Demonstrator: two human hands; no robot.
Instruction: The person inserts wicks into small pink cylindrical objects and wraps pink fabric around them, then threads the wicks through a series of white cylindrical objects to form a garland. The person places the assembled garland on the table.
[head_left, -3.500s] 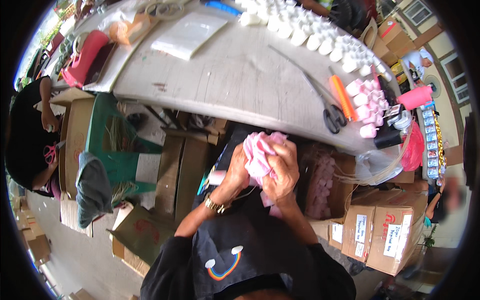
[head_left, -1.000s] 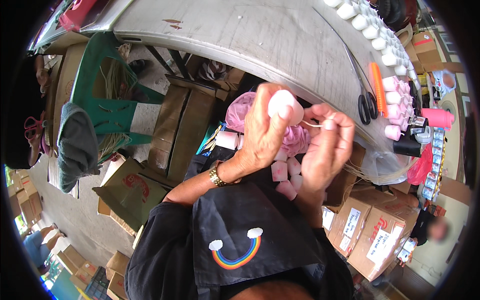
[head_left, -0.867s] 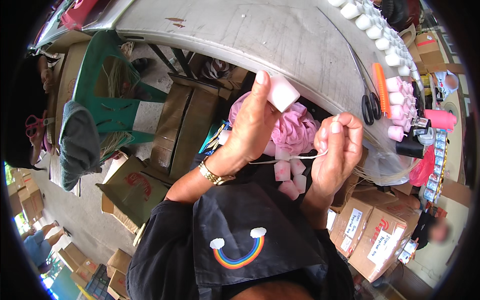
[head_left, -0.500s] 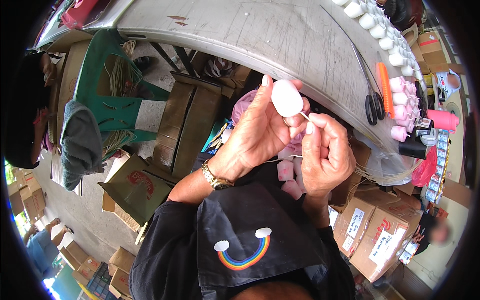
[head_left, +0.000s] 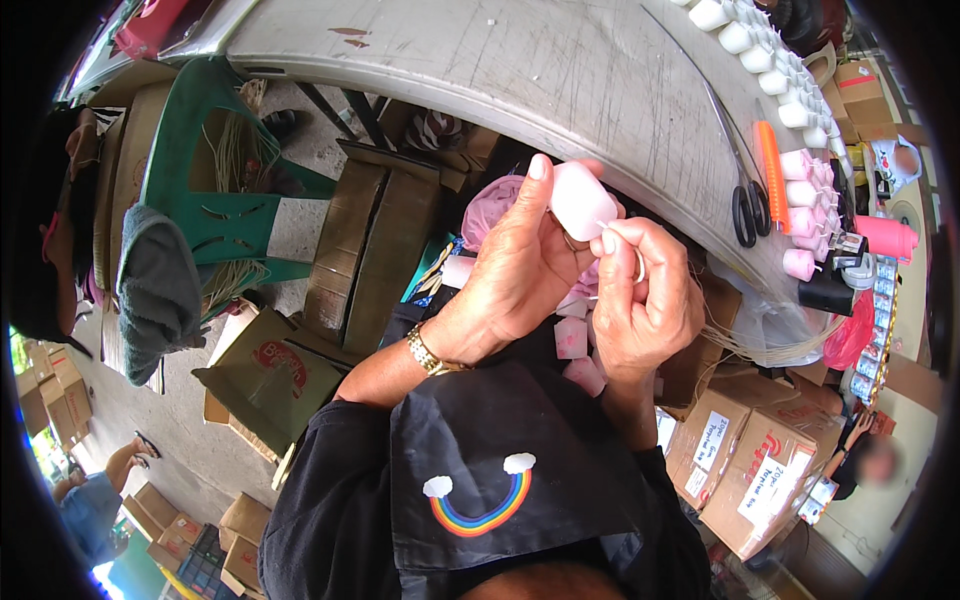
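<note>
A pale pink votive candle [head_left: 580, 197] rests in my left hand [head_left: 515, 255], held between thumb and fingers above my lap. At the candle's lower right end, my right hand [head_left: 645, 305] pinches a thin white wick [head_left: 641, 267] between thumb and forefinger. That wick curves back over the right fingers, and where it enters the wax is partly hidden by the fingertips. Below my hands lie several more pink candles [head_left: 572, 338] in my lap, partly covered by the hands. A pink plastic bag [head_left: 492, 212] sits just beyond my left wrist.
The grey table [head_left: 480, 60] spans the far side, with black-handled scissors [head_left: 745, 215] and an orange cutter [head_left: 770, 170] at its right. White candles [head_left: 770, 82] and pink candles [head_left: 800, 195] stand in rows there. Cardboard boxes [head_left: 745, 450] and a green chair [head_left: 215, 220] flank me.
The candle has tilted, bringing its wick end toward me. My right fingers have shifted slightly left and up against that end, keeping the wick pinched.
</note>
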